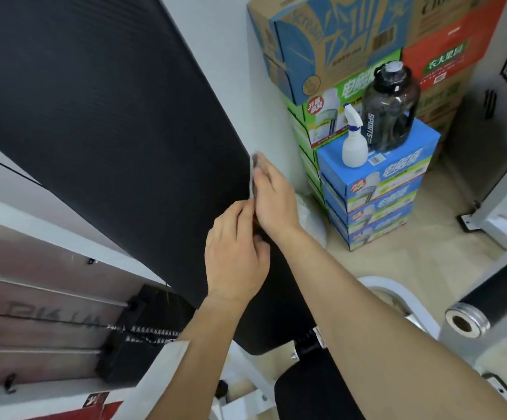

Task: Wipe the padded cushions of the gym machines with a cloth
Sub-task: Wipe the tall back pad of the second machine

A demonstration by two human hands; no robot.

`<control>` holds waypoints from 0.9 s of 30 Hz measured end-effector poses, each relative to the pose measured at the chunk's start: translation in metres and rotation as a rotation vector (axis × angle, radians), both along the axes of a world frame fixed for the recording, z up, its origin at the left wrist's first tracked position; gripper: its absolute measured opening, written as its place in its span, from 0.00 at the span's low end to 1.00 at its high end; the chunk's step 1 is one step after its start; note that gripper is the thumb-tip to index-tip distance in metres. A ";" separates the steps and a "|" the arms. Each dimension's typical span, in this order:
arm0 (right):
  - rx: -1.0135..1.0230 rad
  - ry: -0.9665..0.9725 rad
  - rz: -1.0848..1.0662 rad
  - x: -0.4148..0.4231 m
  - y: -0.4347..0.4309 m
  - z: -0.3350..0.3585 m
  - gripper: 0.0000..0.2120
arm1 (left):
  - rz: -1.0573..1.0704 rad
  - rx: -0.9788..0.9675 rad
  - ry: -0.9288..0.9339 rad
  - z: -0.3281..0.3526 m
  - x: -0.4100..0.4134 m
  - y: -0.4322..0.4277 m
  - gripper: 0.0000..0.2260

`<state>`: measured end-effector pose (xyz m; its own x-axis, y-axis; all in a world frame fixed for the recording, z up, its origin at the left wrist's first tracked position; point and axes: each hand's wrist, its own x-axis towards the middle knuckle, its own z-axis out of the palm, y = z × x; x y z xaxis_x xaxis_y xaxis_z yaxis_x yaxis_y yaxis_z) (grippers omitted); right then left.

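Head view — left hand [235,256], right hand [271,198] both grasp cloth [252,177] at pad [109,116] edge.

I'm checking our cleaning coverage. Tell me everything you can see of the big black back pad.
The back pad is a large black cushion with a finely ribbed, vinyl-looking cover and rounded corners, standing tilted. At its right edge in the picture, the right hand holds a grey cloth against it. The left hand grips that edge just below.

The floor [427,262] bears stacked cartons [379,201]; spray bottle [353,145] and dark jug [390,110] stand on top.
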<state>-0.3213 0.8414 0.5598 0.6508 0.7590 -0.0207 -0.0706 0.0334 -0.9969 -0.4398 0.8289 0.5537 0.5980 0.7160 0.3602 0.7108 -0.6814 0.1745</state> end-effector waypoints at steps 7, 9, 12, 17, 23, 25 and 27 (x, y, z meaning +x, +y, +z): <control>-0.102 -0.072 -0.068 -0.010 -0.030 -0.100 0.13 | -0.025 -0.121 -0.013 -0.059 -0.004 -0.026 0.21; -0.164 0.005 -0.085 -0.015 -0.046 -0.141 0.14 | -0.041 -0.138 0.053 -0.090 -0.010 -0.036 0.20; -0.247 0.051 -0.119 -0.024 -0.063 -0.187 0.15 | -0.049 -0.218 0.112 -0.126 -0.018 -0.046 0.20; -0.332 0.131 -0.141 -0.025 -0.072 -0.216 0.19 | -0.018 -0.301 0.103 -0.146 -0.024 -0.057 0.20; -0.143 0.001 -0.089 -0.014 -0.046 -0.140 0.18 | 0.083 -0.428 -0.102 -0.132 -0.013 -0.055 0.20; -0.079 -0.060 -0.091 -0.013 -0.042 -0.133 0.18 | 0.113 -0.466 -0.162 -0.140 -0.008 -0.059 0.14; -0.127 -0.093 -0.089 -0.013 -0.050 -0.155 0.19 | 0.137 -0.538 -0.187 -0.161 -0.006 -0.069 0.10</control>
